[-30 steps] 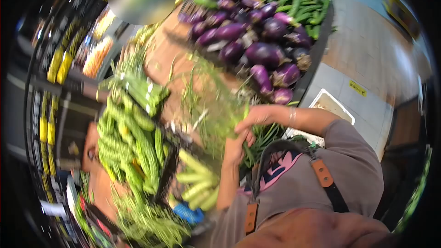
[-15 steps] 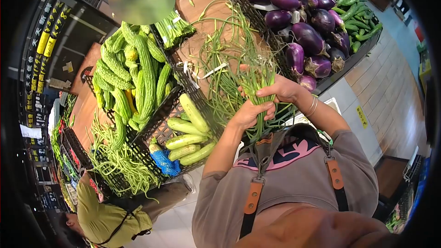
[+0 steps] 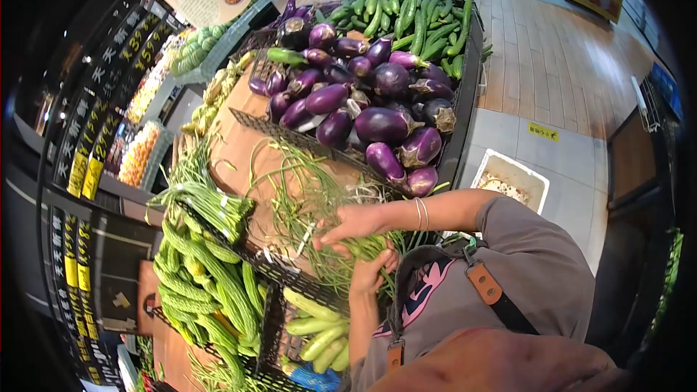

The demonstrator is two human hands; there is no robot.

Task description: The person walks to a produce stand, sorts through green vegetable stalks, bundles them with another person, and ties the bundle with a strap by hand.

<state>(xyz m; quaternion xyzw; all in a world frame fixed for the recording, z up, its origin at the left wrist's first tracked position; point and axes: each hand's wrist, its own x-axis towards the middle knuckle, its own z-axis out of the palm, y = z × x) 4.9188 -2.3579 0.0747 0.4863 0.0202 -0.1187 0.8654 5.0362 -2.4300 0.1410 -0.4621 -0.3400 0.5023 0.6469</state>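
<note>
My left hand (image 3: pixel 372 274) is closed around the lower stems of a bunch of garlic scapes (image 3: pixel 367 247), close to my apron. Just beyond it, my right hand (image 3: pixel 352 226), with two bangles at the wrist, is bent over the bunch with its fingers curled on some stems; its fingertips are partly hidden. More loose, tangled garlic scapes (image 3: pixel 290 181) spread across the wooden display top (image 3: pixel 236 149) in front of my hands. A white tie strip (image 3: pixel 306 239) lies among them.
A black crate (image 3: pixel 305 134) of eggplants (image 3: pixel 388 125) and cucumbers (image 3: pixel 421 22) stands beyond. Tied greens (image 3: pixel 210 207), bitter melons (image 3: pixel 210 283) and pale green gourds (image 3: pixel 319 330) are on the left. A white foam box (image 3: pixel 512 178) sits on the floor at right.
The view has turned, so the eggplants now lie straight ahead. My right hand has moved from gripping the bunch's upper part to reaching across it leftward. My left hand keeps its hold.
</note>
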